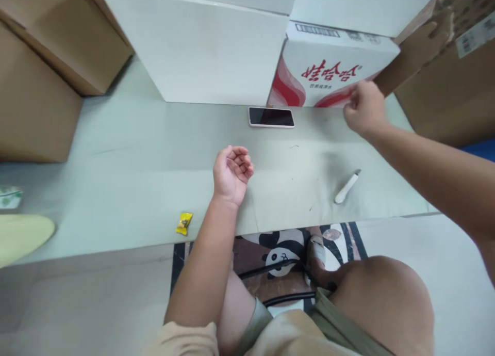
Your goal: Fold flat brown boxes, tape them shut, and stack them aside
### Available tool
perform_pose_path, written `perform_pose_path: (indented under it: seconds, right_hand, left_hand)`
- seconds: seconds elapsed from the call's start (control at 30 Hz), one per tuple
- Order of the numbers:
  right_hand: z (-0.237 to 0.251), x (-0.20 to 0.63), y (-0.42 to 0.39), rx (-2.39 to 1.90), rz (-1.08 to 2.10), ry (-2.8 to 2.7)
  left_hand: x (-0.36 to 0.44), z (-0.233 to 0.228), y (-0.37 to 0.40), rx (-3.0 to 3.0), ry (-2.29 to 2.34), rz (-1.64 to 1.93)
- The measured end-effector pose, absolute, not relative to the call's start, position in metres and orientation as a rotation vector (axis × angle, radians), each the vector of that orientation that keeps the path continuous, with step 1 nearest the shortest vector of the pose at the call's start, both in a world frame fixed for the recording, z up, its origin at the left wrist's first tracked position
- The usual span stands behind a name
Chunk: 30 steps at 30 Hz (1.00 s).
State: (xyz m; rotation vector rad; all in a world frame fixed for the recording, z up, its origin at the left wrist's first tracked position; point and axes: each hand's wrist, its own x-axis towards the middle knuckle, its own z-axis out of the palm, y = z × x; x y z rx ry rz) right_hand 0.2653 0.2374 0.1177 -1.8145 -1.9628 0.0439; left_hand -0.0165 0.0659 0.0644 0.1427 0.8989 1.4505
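Observation:
My left hand (232, 174) rests palm up over the middle of the table, its fingers loosely bent and the palm bare. Up to the right, my right hand (365, 108) hovers in front of the white carton (340, 62) with red script. Its fingers are curled together, and whatever they may hold is hidden. A utility knife (347, 187) with a white handle lies below that hand. Between the hands and farther back, a phone (271, 117) lies flat with a dark screen. To the left of my left forearm is a small yellow wrapped candy (184, 224).
Large white boxes (220, 51) stand along the back of the pale green table (127, 185). Brown cardboard boxes flank both sides (34, 98). A pale yellow rounded object (23, 237) lies at the left edge. Below the table's front edge is a panda-patterned mat (282, 255).

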Motion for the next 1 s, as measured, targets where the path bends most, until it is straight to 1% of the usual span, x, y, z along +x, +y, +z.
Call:
perform_pose_path:
  seconds: [0.13, 0.33, 0.43, 0.53, 0.67, 0.73, 0.8, 0.87, 0.93, 1.0]
  right_hand:
    - [0.102, 0.182, 0.217, -1.304, 0.207, -2.312]
    - [0.092, 0.015, 0.182, -0.670, 0.323, -2.541]
    - [0.104, -0.072, 0.154, -0.554, 0.391, -2.631]
    - [0.126, -0.154, 0.123, -0.493, 0.423, -2.780]
    - [0.149, -0.238, 0.097, -0.505, 0.555, -2.835]
    - [0.152, -0.262, 0.095, -0.520, 0.545, -2.854]
    - [0.150, -0.273, 0.098, -0.567, 0.449, -2.897]
    - [0.147, -0.270, 0.103, -0.603, 0.291, -2.889]
    - [0.144, -0.257, 0.110, -0.641, 0.068, -2.849]
    - [0.141, -0.237, 0.121, -0.688, -0.100, -2.793]
  left_hand:
    - [-0.034, 0.072, 0.052, 0.071, 0.830, 1.537]
    - [-0.068, 0.079, 0.033, -0.071, 0.695, 1.697]
    - [-0.089, 0.081, 0.028, -0.159, 0.643, 1.798]
    - [-0.108, 0.081, 0.024, -0.268, 0.609, 1.876]
    - [-0.124, 0.078, 0.021, -0.313, 0.602, 1.903]
    - [-0.127, 0.077, 0.019, -0.271, 0.599, 1.929]
    - [-0.130, 0.076, 0.017, -0.259, 0.591, 1.951]
    - [-0.132, 0.077, 0.015, -0.277, 0.590, 1.953]
    - [-0.133, 0.077, 0.015, -0.291, 0.610, 1.959]
    - [-0.131, 0.075, 0.015, -0.277, 0.675, 2.028]
